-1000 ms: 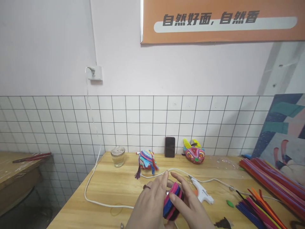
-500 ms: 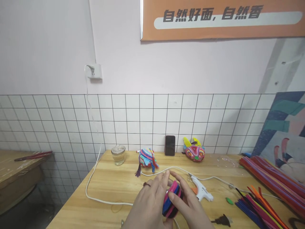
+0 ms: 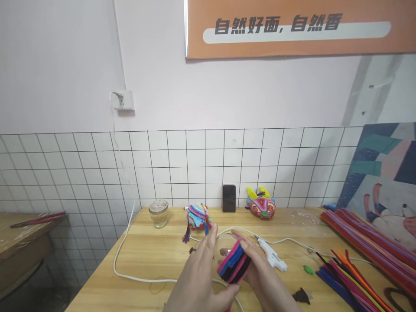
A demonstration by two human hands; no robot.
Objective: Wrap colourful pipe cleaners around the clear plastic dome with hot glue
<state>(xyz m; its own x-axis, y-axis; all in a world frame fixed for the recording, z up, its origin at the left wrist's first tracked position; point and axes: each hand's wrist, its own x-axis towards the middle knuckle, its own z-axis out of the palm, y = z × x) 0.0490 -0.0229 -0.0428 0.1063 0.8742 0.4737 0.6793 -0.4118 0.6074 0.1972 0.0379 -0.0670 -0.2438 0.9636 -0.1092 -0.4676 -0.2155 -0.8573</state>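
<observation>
Low in the head view, both my hands hold a round ball point(image 3: 234, 263) wrapped in pink, blue, black and red strips. My left hand point(image 3: 200, 277), with a ring on one finger, cups its left side, fingers stretched upward. From the right, my right hand point(image 3: 262, 277) grips the ball, fingertips lying over its top. The ball hovers just above the wooden table point(image 3: 156, 255).
A white glue gun point(image 3: 272, 259) lies right of my hands, its white cord point(image 3: 123, 255) looping to a wall socket point(image 3: 125, 100). At the back stand a glass jar point(image 3: 159, 213), a striped craft ball point(image 3: 197, 217), a phone point(image 3: 229, 198) and a colourful mask point(image 3: 261, 205). Coloured strips point(image 3: 357, 255) fill the right side.
The ball has turned in my hands, so its strips now slant. My left fingers have spread away from it. The view has shifted slightly left.
</observation>
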